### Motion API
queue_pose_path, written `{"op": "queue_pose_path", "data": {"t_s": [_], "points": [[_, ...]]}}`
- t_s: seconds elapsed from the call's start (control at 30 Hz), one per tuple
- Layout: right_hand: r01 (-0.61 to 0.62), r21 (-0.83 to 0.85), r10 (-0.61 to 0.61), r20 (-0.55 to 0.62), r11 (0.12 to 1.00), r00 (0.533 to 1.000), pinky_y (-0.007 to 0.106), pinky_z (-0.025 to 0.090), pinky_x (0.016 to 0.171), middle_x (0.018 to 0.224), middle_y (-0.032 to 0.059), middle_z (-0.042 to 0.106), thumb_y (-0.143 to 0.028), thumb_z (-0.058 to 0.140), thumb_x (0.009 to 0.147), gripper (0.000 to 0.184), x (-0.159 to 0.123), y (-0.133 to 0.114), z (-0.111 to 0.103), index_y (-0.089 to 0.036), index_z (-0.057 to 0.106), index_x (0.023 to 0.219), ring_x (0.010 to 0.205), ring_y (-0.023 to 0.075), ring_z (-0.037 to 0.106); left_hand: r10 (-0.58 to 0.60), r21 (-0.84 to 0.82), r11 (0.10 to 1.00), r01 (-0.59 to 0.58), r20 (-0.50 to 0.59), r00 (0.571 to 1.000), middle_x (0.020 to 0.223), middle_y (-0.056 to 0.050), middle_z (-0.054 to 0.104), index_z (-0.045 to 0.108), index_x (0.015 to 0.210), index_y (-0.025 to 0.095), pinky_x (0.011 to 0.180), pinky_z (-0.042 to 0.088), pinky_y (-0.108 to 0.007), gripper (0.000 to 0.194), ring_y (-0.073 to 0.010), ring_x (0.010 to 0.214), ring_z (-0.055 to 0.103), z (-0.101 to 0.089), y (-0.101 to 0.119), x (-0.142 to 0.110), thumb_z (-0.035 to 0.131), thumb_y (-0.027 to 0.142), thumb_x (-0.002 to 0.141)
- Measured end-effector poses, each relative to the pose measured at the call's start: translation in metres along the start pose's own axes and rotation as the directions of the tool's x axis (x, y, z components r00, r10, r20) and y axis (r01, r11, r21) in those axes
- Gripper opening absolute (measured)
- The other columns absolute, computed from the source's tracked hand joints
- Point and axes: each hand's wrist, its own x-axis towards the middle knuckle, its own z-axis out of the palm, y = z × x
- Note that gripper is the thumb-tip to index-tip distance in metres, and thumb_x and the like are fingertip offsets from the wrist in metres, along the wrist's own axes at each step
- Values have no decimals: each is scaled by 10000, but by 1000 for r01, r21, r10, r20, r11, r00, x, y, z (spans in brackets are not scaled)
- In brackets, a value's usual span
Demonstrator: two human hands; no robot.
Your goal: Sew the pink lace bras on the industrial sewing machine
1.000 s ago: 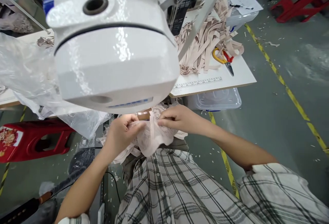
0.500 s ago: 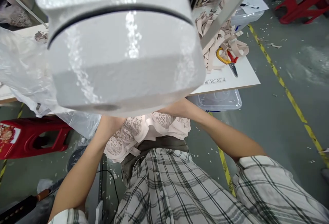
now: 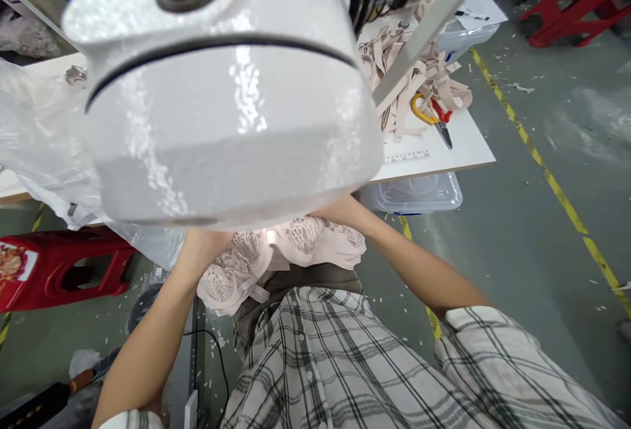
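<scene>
You have one white sewing machine (image 3: 231,120) over your two hands, left (image 3: 210,244) and right (image 3: 339,212); their fingers are hidden beneath it, so how open each hand is, or what it grips, can't be told. Between your wrists, over your lap, lies pale pink lacework (image 3: 300,235) with at least four cups, its long axis running side to side, left end nearer you. One pair of scissors (image 3: 438,119) on the bench (image 3: 470,143) points its blades toward the near edge. Two red stools (image 3: 111,240) stand on the floor.

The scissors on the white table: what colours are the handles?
One yellow, one red, best seen in the head view.
</scene>
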Motion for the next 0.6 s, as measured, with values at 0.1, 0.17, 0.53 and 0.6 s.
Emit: {"op": "queue_pose_path", "data": {"t_s": [0.1, 0.17, 0.53, 0.6], "points": [[-81, 348, 108, -59, 934, 992, 433, 499, 1005, 1169, 88, 693, -632, 737, 764, 602, -7, 33, 20, -222, 651, 1196, 1132, 281, 628, -4, 13, 1000, 3, 22, 1000, 548, -9, 547, 554, 729, 229, 584, 512, -303, 172, -204, 640, 592, 0, 1, 0, 648, 359, 791], [-189, 616, 199, 53, 765, 979, 447, 492, 1034, 1266, 106, 672, -739, 670, 754, 724, -18, 52, 34, -233, 606, 1267, 1215, 291, 602, -12, 21, 1000, 11, 21, 1000, 557, -10, 560, 550, 729, 230, 603, 522, -306, 178, -204, 645, 598, 0, 2, -1, 637, 365, 806], [-347, 835, 417, 157, 428, 895, 389, 600, 862, 988, 81, 786, -412, 844, 661, 456, -61, 84, 30, -213, 696, 1044, 991, 278, 742, -54, -98, 994, 55, 14, 998, 786, -61, 708, 590, 824, 220, 806, 568, -359, 173, -243, 868, 670, 2, 31, 4, 655, 379, 805], [-301, 852, 447, 91, 427, 890, 369, 606, 820, 944, 68, 790, -381, 869, 637, 443, -60, 79, 21, -212, 709, 1014, 915, 259, 753, -95, -86, 991, 98, 38, 995, 762, -47, 703, 579, 779, 225, 769, 561, -344, 126, -232, 828, 668, 2, 30, 2, 615, 335, 830]]}}
